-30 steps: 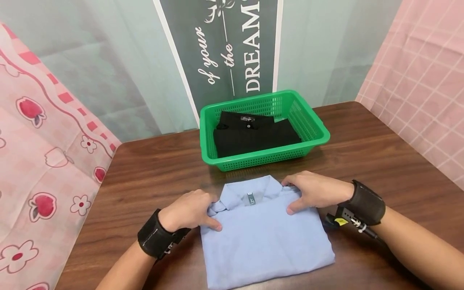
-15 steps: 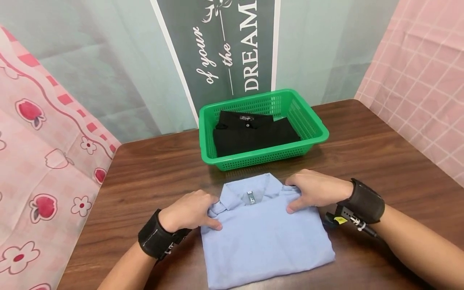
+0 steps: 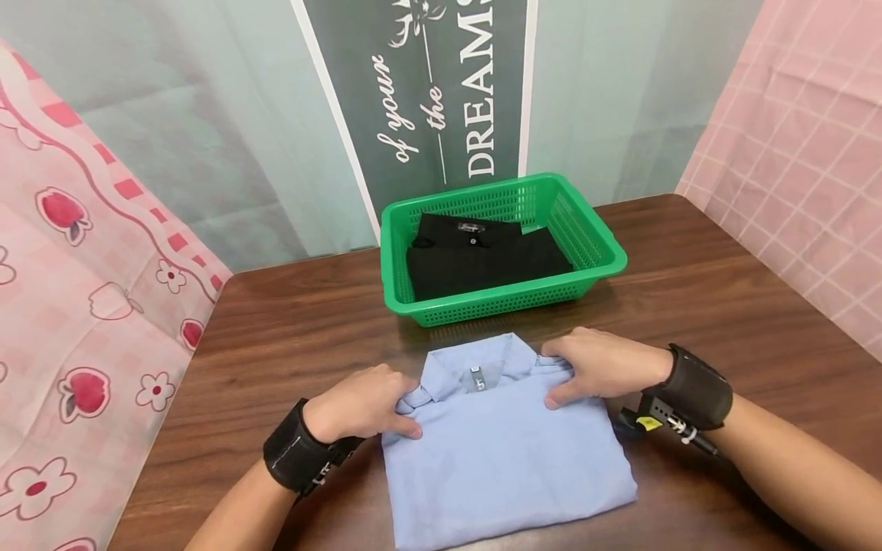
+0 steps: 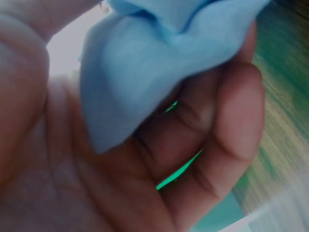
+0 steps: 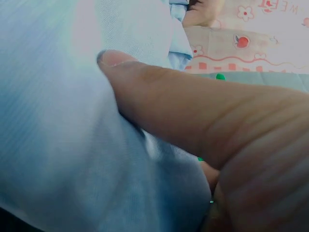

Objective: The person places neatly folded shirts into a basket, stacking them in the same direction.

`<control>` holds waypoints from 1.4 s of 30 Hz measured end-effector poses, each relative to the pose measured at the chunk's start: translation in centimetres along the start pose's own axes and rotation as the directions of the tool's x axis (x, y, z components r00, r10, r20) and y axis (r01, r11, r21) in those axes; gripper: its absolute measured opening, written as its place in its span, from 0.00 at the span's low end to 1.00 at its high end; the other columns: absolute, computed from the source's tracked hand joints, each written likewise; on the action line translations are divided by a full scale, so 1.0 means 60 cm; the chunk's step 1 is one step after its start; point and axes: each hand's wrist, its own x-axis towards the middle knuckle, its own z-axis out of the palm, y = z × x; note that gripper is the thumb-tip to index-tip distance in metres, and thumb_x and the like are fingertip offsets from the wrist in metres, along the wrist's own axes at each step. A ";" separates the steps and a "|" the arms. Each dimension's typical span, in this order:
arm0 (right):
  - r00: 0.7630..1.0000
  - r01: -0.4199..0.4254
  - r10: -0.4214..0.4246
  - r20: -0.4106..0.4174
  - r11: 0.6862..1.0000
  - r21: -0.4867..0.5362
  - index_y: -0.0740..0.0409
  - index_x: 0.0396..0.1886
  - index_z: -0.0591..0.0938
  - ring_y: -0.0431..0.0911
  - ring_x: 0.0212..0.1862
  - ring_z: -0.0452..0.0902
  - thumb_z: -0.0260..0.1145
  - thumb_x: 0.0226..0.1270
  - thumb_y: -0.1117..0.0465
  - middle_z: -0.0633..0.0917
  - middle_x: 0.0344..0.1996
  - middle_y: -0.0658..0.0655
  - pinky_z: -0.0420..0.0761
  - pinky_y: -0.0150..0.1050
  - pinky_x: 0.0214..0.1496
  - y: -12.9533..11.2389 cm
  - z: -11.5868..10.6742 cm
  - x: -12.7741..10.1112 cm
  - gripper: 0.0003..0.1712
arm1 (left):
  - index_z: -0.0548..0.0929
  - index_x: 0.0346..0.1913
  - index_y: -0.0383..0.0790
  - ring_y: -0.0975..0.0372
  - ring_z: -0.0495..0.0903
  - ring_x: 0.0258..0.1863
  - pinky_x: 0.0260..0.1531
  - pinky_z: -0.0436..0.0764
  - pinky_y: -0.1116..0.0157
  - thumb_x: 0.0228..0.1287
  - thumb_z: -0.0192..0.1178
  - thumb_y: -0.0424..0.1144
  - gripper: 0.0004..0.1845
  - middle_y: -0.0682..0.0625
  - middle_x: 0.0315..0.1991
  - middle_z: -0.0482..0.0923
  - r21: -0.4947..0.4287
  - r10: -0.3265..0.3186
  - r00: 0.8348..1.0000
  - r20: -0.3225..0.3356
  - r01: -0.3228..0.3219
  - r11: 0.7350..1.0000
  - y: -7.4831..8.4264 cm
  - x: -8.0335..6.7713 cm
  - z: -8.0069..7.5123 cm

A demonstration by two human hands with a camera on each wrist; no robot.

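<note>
A folded light blue shirt point(image 3: 503, 451) lies on the brown table point(image 3: 289, 329) near its front edge, collar towards the basket. My left hand point(image 3: 361, 402) grips the shirt's left shoulder by the collar; up close, blue cloth point(image 4: 149, 63) is bunched inside its curled fingers point(image 4: 227, 125). My right hand point(image 3: 596, 363) grips the right shoulder, with the thumb on top of the cloth. In the right wrist view that thumb point(image 5: 193, 101) presses on the blue fabric point(image 5: 63, 145).
A green plastic basket point(image 3: 592, 249) stands just behind the shirt, holding a folded black shirt point(image 3: 482, 256). Pink patterned cloth hangs at the left point(image 3: 83, 306) and right point(image 3: 806, 138). A dark sign with white lettering point(image 3: 441, 84) leans on the back wall.
</note>
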 end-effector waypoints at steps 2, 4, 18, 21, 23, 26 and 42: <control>1.000 0.015 -0.015 -0.004 1.000 -0.003 0.47 0.45 0.83 0.35 0.33 0.72 0.79 0.59 0.37 0.79 0.27 0.39 0.71 0.33 0.34 0.000 -0.002 -0.001 0.25 | 0.72 0.22 0.51 0.69 0.61 0.20 0.22 0.61 0.70 0.56 0.81 0.49 0.23 0.62 0.18 0.57 0.012 0.010 1.000 -0.009 -0.010 1.000 0.000 -0.001 0.000; 0.999 0.034 -0.034 -0.003 0.999 -0.004 0.46 0.44 0.83 0.35 0.33 0.71 0.80 0.59 0.38 0.78 0.26 0.39 0.71 0.33 0.34 -0.001 -0.004 -0.003 0.24 | 0.71 0.21 0.51 0.69 0.60 0.20 0.21 0.60 0.69 0.56 0.80 0.49 0.24 0.63 0.18 0.56 0.026 0.014 1.000 -0.015 -0.013 1.000 0.001 -0.002 0.001; 0.997 0.070 -0.072 0.043 0.997 0.043 0.45 0.46 0.81 0.34 0.33 0.70 0.81 0.59 0.42 0.77 0.27 0.38 0.71 0.32 0.36 0.001 -0.004 -0.007 0.23 | 0.72 0.23 0.51 0.70 0.60 0.21 0.22 0.59 0.70 0.60 0.78 0.48 0.22 0.63 0.18 0.57 0.018 0.021 0.999 0.024 -0.022 1.000 0.002 -0.009 -0.002; 0.996 0.072 -0.074 0.041 0.996 0.050 0.44 0.45 0.80 0.33 0.32 0.69 0.81 0.60 0.43 0.75 0.25 0.38 0.71 0.31 0.35 0.000 -0.004 -0.008 0.22 | 0.73 0.25 0.50 0.70 0.61 0.20 0.22 0.60 0.70 0.62 0.77 0.47 0.20 0.63 0.18 0.57 0.010 0.040 0.999 0.035 -0.040 0.999 0.001 -0.010 -0.003; 0.997 0.076 -0.078 0.031 0.996 0.046 0.45 0.45 0.81 0.33 0.31 0.69 0.81 0.60 0.44 0.74 0.25 0.38 0.70 0.32 0.34 -0.001 -0.005 -0.009 0.22 | 0.73 0.26 0.50 0.71 0.61 0.20 0.22 0.61 0.71 0.63 0.76 0.47 0.20 0.63 0.18 0.57 0.008 0.046 0.998 0.035 -0.047 0.999 0.001 -0.010 -0.004; 0.997 0.069 -0.070 0.017 0.997 0.027 0.44 0.44 0.80 0.34 0.31 0.68 0.81 0.60 0.44 0.73 0.24 0.38 0.69 0.32 0.34 -0.002 -0.005 -0.010 0.21 | 0.73 0.26 0.50 0.71 0.61 0.20 0.22 0.61 0.71 0.63 0.76 0.47 0.20 0.63 0.18 0.57 0.011 0.050 0.998 0.032 -0.051 0.999 0.001 -0.011 -0.006; 0.982 0.106 -0.117 -0.148 0.991 -0.075 0.43 0.44 0.80 0.32 0.30 0.68 0.81 0.61 0.46 0.73 0.24 0.37 0.67 0.31 0.31 -0.013 -0.015 -0.027 0.20 | 0.72 0.25 0.52 0.70 0.59 0.22 0.22 0.59 0.69 0.54 0.81 0.49 0.23 0.63 0.20 0.53 0.019 0.032 0.999 -0.002 -0.032 0.999 0.005 -0.023 -0.027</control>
